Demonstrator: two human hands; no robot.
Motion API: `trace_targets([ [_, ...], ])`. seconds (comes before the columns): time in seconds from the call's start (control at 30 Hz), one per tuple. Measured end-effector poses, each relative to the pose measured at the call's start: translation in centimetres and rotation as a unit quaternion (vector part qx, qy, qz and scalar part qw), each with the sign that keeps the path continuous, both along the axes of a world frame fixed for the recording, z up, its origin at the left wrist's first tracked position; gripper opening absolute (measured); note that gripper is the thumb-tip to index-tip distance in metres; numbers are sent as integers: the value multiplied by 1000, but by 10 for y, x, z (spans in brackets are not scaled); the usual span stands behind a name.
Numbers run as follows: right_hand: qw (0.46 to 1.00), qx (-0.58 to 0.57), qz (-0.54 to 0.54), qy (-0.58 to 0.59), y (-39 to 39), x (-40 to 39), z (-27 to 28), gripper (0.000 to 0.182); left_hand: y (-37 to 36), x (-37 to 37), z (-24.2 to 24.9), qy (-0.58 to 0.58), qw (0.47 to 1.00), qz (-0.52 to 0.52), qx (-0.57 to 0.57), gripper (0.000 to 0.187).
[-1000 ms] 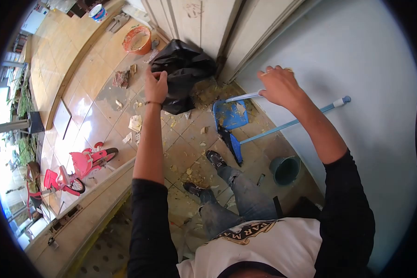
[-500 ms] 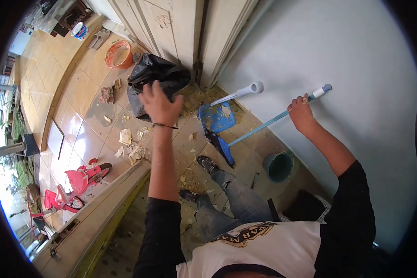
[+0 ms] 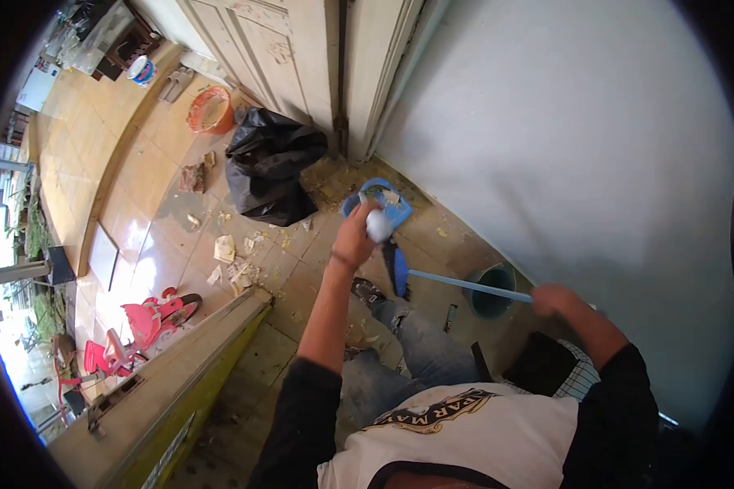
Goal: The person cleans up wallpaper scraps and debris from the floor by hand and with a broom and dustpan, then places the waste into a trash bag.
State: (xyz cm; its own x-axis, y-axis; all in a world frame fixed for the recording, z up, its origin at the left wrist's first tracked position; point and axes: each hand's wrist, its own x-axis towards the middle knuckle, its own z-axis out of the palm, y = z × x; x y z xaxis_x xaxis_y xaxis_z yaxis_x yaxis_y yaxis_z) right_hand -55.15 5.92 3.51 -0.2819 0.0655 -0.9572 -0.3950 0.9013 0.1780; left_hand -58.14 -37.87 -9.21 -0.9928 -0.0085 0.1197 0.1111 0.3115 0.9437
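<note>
My left hand (image 3: 351, 240) is closed round the pale handle of a blue dustpan (image 3: 399, 213), whose rounded knob sticks out beside the fingers. The pan rests on the tiled floor with some scraps in it. In my right hand (image 3: 556, 300) is the light-blue stick of a broom (image 3: 465, 283), gripped near its far end. The dark bristles under the blue broom head touch the floor just in front of the pan. A crumpled black plastic bag (image 3: 265, 175) sits left of the dustpan, its mouth partly folded.
Pale flakes and broken pieces (image 3: 225, 248) litter the floor. An orange bucket (image 3: 210, 110) stands behind the bag, by the door (image 3: 294, 57). A dark green bucket (image 3: 501, 308) is by the wall, under the broom stick. A pink bicycle (image 3: 144, 323) lies to the left.
My left hand has come from above the bag to the dustpan handle and closed on it. The broom stick has swung down toward me. The bag looks more spread out.
</note>
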Motion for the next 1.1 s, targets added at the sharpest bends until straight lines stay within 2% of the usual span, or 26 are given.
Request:
trace_targets([
  [0.07,999,-14,-46,12,49,43,8,26,-15,65,17,-23,997,72,21,31],
  [0.1,996,-27,-75,28,63,61,25,27,-23,99,22,-38,994,100,-9,29],
  [0.23,988,-49,-45,142,75,103,98,27,-26,219,59,-48,981,182,-58,29],
  [0.27,980,-58,-41,186,71,108,112,27,-23,247,57,8,977,196,-88,27],
  [0.3,980,-63,-24,185,68,110,117,27,-20,275,54,61,968,211,-120,24],
  [0.37,979,-85,-35,181,57,108,123,30,-8,325,56,21,953,282,-111,23],
  [0.4,985,-121,-29,121,68,99,105,28,-5,345,66,31,950,298,-91,24],
  [0.43,985,-128,9,115,65,93,102,28,1,366,72,45,943,322,-73,25],
  [0.47,961,-101,-258,25,56,84,94,26,11,385,74,79,926,366,-41,25],
  [0.5,864,-49,-495,-74,42,77,86,24,17,403,77,68,919,383,-54,25],
  [0.53,861,-58,-495,-96,39,79,79,24,22,426,79,50,908,410,-69,25],
  [0.57,932,-129,-319,-112,38,85,71,29,27,450,60,29,907,416,-50,28],
  [0.6,979,-155,-94,-92,11,94,77,25,30,470,57,16,890,440,-120,32],
  [0.63,939,-286,170,-88,14,88,59,18,37,489,60,0,884,459,-90,33],
  [0.67,985,-154,7,77,-27,109,67,18,42,505,72,5,871,483,-94,33],
  [0.7,839,-355,313,267,18,86,20,23,44,520,80,6,837,536,-105,33],
  [0.77,955,-265,118,58,-12,68,24,28,60,542,95,27,844,522,-124,32],
  [0.83,965,-256,48,-36,-22,66,33,27,80,571,115,16,820,554,-145,32],
  [0.87,961,-263,71,-35,-32,65,37,27,85,585,126,1,816,553,-167,33],
  [0.9,955,-276,95,-51,-63,52,10,27,74,578,107,1,805,569,-170,33],
  [0.97,942,-298,140,-72,-112,63,16,26,65,596,120,18,808,567,-161,29],
  [1.03,927,-317,177,-97,-150,79,21,26,61,606,107,18,781,603,-162,25],
  [1.1,910,-335,211,-122,-191,97,30,26,58,620,90,-40,733,659,-162,23],
])
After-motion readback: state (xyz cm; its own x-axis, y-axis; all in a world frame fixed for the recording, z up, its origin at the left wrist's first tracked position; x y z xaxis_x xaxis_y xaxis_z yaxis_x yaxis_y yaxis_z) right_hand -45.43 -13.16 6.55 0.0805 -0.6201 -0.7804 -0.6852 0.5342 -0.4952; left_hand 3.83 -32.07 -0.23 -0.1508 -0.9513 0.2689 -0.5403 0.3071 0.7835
